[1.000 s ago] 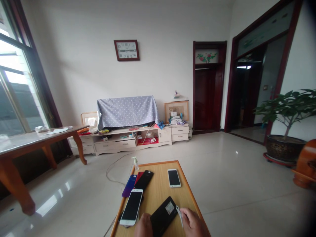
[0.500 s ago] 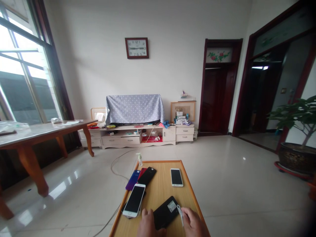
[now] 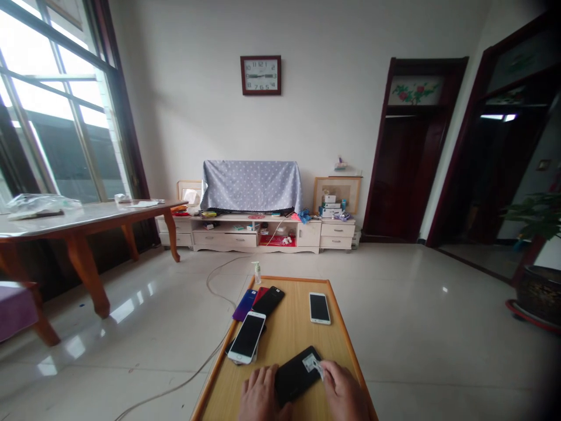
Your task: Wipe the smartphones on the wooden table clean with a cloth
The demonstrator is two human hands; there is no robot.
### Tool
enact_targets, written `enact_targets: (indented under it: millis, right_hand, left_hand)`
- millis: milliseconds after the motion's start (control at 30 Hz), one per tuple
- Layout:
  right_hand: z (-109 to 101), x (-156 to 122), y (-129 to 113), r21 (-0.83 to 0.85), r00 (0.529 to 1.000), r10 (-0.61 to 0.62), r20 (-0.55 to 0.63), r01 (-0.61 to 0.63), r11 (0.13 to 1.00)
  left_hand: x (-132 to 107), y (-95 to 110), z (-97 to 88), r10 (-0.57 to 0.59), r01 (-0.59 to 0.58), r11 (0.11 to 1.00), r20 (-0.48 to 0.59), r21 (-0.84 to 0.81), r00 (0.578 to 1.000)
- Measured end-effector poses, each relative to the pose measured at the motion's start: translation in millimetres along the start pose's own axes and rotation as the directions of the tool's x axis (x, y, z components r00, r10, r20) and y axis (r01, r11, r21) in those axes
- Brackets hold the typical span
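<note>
A black phone point(image 3: 294, 377) with a pale sticker point(image 3: 310, 362) lies near the front of a small wooden table point(image 3: 287, 342). My left hand point(image 3: 258, 394) rests on the table at the phone's left edge, fingers stretched out flat. My right hand point(image 3: 344, 390) is at the phone's right corner, fingers pinched on a small white strip point(image 3: 318, 369) that touches the sticker. Further back lie a white-framed phone point(image 3: 247, 344), a small white phone point(image 3: 319, 307), and a stack of black point(image 3: 268, 300), red and purple point(image 3: 243, 304) phones.
A small pump bottle point(image 3: 256, 272) stands at the table's far left corner. A cable point(image 3: 193, 374) runs over the glossy floor. A long wooden table point(image 3: 79, 219) stands at the left, a low TV cabinet point(image 3: 258, 234) at the far wall, a potted plant point(image 3: 537, 280) at the right.
The view has swung left and tipped down a little. My right hand has brought the white strip down against the sticker on the black phone. My left hand stays beside the phone.
</note>
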State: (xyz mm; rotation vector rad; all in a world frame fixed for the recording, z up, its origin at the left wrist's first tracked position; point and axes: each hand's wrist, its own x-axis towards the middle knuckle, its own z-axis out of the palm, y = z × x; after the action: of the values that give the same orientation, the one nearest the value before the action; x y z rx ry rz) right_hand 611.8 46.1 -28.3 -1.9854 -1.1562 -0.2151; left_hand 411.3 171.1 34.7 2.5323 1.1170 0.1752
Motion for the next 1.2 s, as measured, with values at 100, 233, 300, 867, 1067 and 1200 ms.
enact_targets:
  millis: [100, 233, 300, 867, 1067, 1200]
  right_hand:
    - [-1.8, 8.1, -7.6, -0.093, 0.998, -0.047, 0.029, 0.05, 0.994]
    - [-1.6, 25.9, -10.7, -0.142, 0.997, -0.065, 0.029, 0.068, 0.988]
    - [1.5, 28.7, -14.1, -0.143, 0.997, -0.072, 0.031, 0.076, 0.987]
    - [12.1, -0.4, -46.4, -0.352, 0.984, -0.079, 0.157, 0.13, 0.927]
    - [27.0, -16.9, -66.5, -0.289, 0.945, -0.152, 0.289, 0.237, 0.927]
    - [21.5, -16.7, -69.0, -0.341, 0.965, -0.069, 0.251, 0.155, 0.927]
  left_hand:
    - [-1.0, -6.9, 10.4, 0.037, -0.041, 0.998, -0.081, -0.048, 0.996]
    - [1.7, -11.8, 19.1, 0.051, -0.063, 0.994, -0.138, -0.088, 0.989]
    - [2.2, -12.5, 19.9, 0.044, -0.059, 0.993, -0.145, -0.101, 0.989]
    - [0.0, -11.7, 9.0, 0.053, -0.072, 0.988, -0.136, -0.134, 0.989]
    - [-2.1, -14.9, 9.6, 0.041, -0.061, 0.989, -0.143, -0.137, 0.989]
    - [-3.5, -17.0, 10.4, 0.029, -0.05, 0.992, -0.185, -0.113, 0.982]
